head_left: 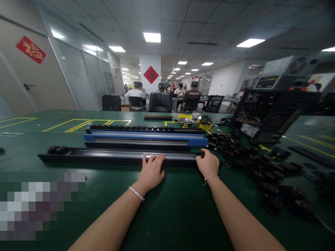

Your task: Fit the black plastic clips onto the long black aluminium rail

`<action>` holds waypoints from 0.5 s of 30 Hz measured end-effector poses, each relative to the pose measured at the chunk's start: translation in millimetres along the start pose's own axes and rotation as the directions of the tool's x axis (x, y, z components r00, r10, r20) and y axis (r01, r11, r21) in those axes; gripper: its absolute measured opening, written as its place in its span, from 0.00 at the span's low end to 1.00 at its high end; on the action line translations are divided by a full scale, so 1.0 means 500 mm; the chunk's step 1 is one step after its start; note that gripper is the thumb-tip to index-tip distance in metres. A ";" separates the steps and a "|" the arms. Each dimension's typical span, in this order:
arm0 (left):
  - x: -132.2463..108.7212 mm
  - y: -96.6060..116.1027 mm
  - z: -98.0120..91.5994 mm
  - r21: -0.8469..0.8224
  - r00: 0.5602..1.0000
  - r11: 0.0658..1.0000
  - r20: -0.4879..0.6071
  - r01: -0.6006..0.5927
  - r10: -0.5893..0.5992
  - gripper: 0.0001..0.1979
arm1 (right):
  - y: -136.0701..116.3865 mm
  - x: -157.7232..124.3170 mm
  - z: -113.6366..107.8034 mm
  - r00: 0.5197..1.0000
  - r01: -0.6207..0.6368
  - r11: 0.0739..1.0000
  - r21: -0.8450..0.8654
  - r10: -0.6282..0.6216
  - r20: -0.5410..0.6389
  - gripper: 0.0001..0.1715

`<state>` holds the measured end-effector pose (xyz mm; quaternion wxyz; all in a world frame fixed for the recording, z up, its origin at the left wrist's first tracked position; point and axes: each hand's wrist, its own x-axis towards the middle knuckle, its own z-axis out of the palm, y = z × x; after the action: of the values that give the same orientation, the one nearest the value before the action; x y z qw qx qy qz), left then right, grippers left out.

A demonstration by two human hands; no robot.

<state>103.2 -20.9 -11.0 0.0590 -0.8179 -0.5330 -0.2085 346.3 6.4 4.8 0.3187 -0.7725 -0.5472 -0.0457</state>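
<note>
Long black rail (104, 155), one, with a bright metallic channel: lies lengthwise on the table under the left hand (152, 171) and reaches the right hand (208, 164) at its right end.
Left grip: loose, fingers draped over the rail near its middle, thumb apart; pressure cannot be told.
Right grip: narrow, thumb and forefinger bent about a small black part (202, 153) at the rail's end.
Black pieces (58, 150), small group: on the same rail, well left of both hands.
Black strip (120, 144), one: just beyond the hands, parallel to the rail.
Blue rail (197, 142), one: behind that strip.
Row of black parts (131, 128): farther beyond, along another dark rail.
Heap of black parts (240, 153): right of the right hand, spreading towards the near side.
Metal dish (185, 120), one: well beyond the grip.
Computer case (264, 108), one, open-sided: far right of the right hand.
Green table (183, 216): beneath all the foregoing.
Black chair (160, 102) and seated co-workers (134, 92): past the table's far edge.
</note>
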 end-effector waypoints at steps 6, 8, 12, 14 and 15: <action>0.000 0.000 0.000 -0.019 1.000 1.000 -0.015 -0.010 0.010 0.25 | -0.003 0.000 0.000 1.000 0.000 1.000 -0.009 0.000 0.002 0.24; -0.001 0.001 -0.001 -0.013 1.000 1.000 -0.012 -0.010 0.010 0.26 | -0.002 0.001 0.000 1.000 -0.005 1.000 -0.013 0.005 -0.004 0.24; -0.001 0.002 -0.003 0.003 1.000 1.000 -0.002 0.003 -0.003 0.26 | 0.003 0.005 0.001 1.000 -0.015 1.000 -0.015 0.015 -0.017 0.23; -0.001 0.003 -0.003 0.003 1.000 1.000 -0.001 0.003 -0.003 0.26 | 0.007 0.007 0.001 1.000 -0.015 1.000 -0.013 0.015 -0.027 0.24; -0.001 0.002 -0.003 0.002 1.000 1.000 -0.002 0.000 0.000 0.26 | 0.009 0.007 0.000 0.999 -0.016 1.000 -0.013 0.015 -0.033 0.24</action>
<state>103.7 -22.2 -9.6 0.0601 -0.8175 -0.5333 -0.2089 351.4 8.5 4.3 0.3230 -0.7780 -0.5357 -0.0593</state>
